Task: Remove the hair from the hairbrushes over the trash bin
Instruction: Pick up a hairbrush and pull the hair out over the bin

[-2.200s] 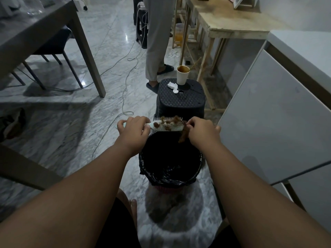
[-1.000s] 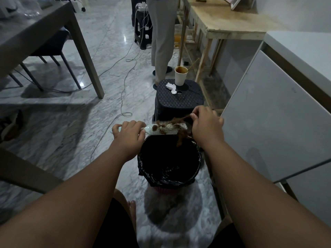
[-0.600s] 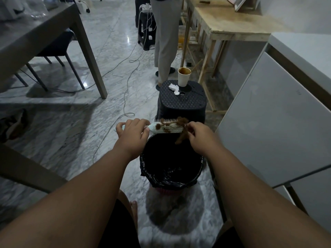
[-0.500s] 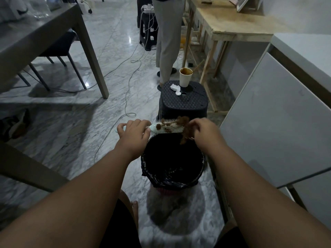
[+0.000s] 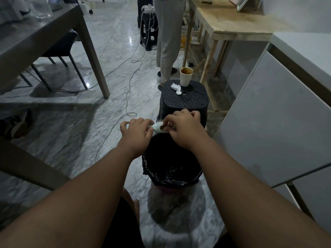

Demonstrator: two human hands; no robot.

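The left hand point(image 5: 137, 132) is curled into a closed grip around the handle of a pale mint plastic hairbrush point(image 5: 157, 126), fingers wrapped over the top so that only the rounded handle tip shows at its left side. The brush lies roughly level, bristles up, its fine stiff pins visible just beside the knuckles. The right hand point(image 5: 184, 130) covers most of the brush head, with the fingertips pinched together on a small brown tuft of hair point(image 5: 163, 126) at the base of the pins. Whether the tuft is still caught in the pins cannot be told.

Both hands are held above the far rim of a round trash bin point(image 5: 172, 174) lined with a crinkled, glossy black plastic bag; a few pale strands lie on the bag's inner fold. The bin stands on a polished grey-veined marble floor point(image 5: 75, 133).

Just beyond the hands is a black plastic stool point(image 5: 184, 99) with a dimpled, rounded-square top. On it stand a tapered paper cup point(image 5: 186, 76), stained brown inside, and beside the cup a crumpled white tissue point(image 5: 176, 88). Behind the stool a person's legs point(image 5: 167, 40) in light trousers stand near a rough wooden table point(image 5: 232, 24). A smooth white cabinet point(image 5: 279, 119) fills the right side, and a grey table point(image 5: 41, 33) the upper left, with thin cables point(image 5: 129, 97) trailing across the floor.
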